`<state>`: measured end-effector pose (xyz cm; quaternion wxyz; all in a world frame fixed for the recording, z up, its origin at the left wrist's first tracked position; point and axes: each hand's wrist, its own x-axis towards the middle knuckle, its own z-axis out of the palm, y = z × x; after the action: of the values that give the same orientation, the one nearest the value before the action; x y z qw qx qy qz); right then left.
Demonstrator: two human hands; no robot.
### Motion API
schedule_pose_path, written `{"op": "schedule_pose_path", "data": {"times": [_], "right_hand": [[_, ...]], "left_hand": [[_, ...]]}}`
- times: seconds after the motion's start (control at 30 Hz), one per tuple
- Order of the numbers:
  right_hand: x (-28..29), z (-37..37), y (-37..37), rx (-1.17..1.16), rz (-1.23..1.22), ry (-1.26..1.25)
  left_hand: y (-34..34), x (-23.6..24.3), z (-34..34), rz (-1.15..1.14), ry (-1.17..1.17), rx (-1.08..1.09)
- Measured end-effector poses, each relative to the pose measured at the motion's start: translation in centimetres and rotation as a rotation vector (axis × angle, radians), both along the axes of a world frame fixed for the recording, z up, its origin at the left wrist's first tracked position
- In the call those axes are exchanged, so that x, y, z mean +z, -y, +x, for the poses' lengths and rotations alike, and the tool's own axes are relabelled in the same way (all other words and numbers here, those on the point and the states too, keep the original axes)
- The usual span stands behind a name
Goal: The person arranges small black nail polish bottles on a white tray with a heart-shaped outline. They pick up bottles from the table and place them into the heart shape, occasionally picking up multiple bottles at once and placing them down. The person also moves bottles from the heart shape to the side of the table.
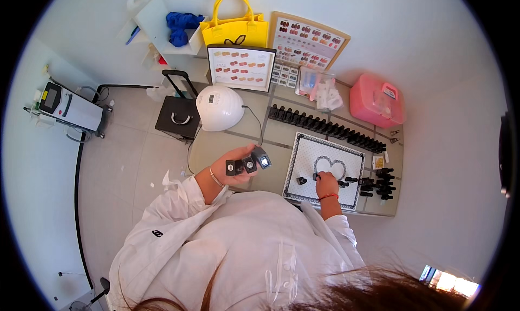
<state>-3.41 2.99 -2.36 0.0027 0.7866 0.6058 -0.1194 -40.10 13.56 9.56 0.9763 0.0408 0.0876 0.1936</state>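
Observation:
Several small dark square pieces with round labels [238,167] rest in my left hand [238,162], which is raised at the table's front left, fingers wrapped round them. My right hand [326,186] is closed on a small black bottle [317,177] at the white patterned mat [304,151] with a dark lacy border and a heart design. A separate small black piece [301,180] lies on the mat left of my right hand. A few more black bottles [350,180] lie just right of that hand, reaching toward a cluster of black bottles [383,184] at the mat's right side.
A long row of black bottles [325,128] lines the table [216,148] behind the mat. Farther back are a white lamp [216,108], colour-chart boards [241,64], a yellow bag [234,29] and a pink case [374,97]. A black case [173,116] and a wheeled machine [70,108] stand left.

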Motion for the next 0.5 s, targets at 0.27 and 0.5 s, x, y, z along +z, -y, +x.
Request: {"op": "schedule_pose_path", "data": {"times": [0.27, 0.5], "right_hand": [[-1.5, 0.2, -0.1, 0.011, -0.074, 0.044], [-2.2, 0.0, -0.4, 0.002, -0.085, 0.055]], "left_hand": [[0.8, 0.7, 0.5, 0.025, -0.106, 0.063], [1.0, -0.2, 0.5, 0.162, -0.104, 0.087]]}}
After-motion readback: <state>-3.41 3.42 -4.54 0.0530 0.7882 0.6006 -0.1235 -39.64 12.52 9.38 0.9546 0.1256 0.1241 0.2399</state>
